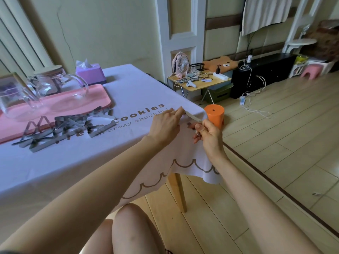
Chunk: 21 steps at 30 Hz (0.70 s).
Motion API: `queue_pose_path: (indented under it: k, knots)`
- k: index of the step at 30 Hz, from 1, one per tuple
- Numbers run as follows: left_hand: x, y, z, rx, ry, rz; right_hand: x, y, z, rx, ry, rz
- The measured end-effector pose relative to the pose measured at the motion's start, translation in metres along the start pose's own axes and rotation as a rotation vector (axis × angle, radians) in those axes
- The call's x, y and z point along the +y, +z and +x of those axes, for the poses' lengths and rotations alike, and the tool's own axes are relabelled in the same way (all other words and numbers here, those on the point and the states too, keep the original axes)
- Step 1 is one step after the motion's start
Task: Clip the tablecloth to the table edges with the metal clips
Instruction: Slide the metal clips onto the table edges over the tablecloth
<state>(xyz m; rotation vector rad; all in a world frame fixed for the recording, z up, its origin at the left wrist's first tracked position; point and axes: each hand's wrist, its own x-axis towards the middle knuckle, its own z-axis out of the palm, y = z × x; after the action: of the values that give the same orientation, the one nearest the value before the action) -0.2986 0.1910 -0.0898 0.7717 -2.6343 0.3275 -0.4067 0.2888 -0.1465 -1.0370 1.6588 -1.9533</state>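
Observation:
A pale lilac tablecloth (77,158) with brown lettering and a scalloped brown border covers the table. At the table's right edge near the far corner lies a metal clip (193,117), its flat strip on top of the cloth. My left hand (166,123) rests on the cloth with its fingertips touching the clip's inner end. My right hand (209,133) pinches the clip's outer part at the table edge, fingers curled around it. A pile of several more metal clips (64,128) lies on the cloth to the left.
A pink tray (55,105) holds glass jugs (60,92) at the back left, with a purple tissue box (90,74) behind. An orange cylinder (214,115) stands on the floor past the corner. A small folding table (200,81) with a fan and cables is beyond. My knees are below.

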Motion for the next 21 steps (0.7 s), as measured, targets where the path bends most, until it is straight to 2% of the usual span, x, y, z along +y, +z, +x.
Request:
queue_pose_path:
  k: [21]
  knots:
    - [0.005, -0.002, -0.001, -0.033, 0.011, 0.067, -0.003, 0.013, 0.010, 0.020, 0.038, -0.026]
